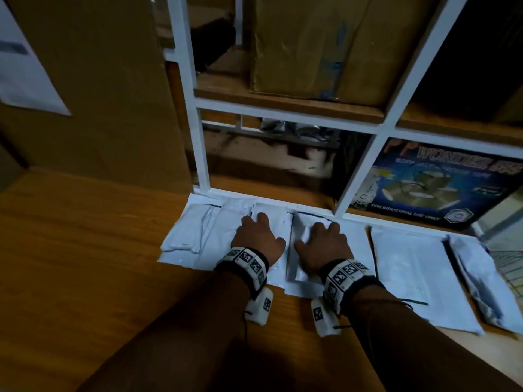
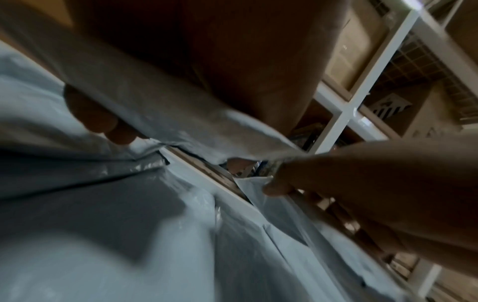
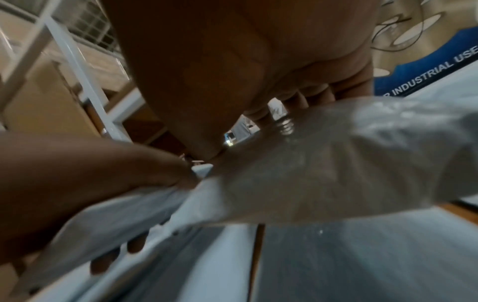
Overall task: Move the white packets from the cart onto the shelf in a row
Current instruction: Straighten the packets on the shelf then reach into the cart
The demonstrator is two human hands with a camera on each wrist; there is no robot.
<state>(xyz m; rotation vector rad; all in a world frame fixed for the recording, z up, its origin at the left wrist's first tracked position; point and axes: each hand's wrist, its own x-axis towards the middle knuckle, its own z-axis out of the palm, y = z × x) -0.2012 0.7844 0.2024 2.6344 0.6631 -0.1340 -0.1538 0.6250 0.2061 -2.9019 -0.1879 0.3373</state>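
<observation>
Head view, hands: the left hand (image 1: 259,236) and right hand (image 1: 322,244) are seen side by side, low over the row of white packets (image 1: 410,264) on the wooden shelf (image 1: 85,250).
Left hand state: fingers are curled under one edge of a white packet (image 2: 145,114), as the left wrist view shows; it is gripped, thumb side uppermost.
Right hand state: the other edge of the same packet is grasped, the fingers (image 3: 294,102) bent over its crinkled film in the right wrist view.
Packet position: it is held between the two hands, just above the packets already laid, directly ahead of both wrists.
Long axis: it is judged to run away from the person, toward the white rack frame (image 1: 365,165); blur makes this uncertain.
Nearer hand: neither is clearly nearer; the packet is shared.
Packet look: thin, soft, glossy white plastic, wrinkled, limp where unsupported.
Row: packets lie edge to edge, some overlapping, along the frame's base.
Beyond: a blue printed box (image 1: 441,185) and a brown carton (image 1: 317,43) are shelved behind.
Cart: not identifiable in any view.
</observation>
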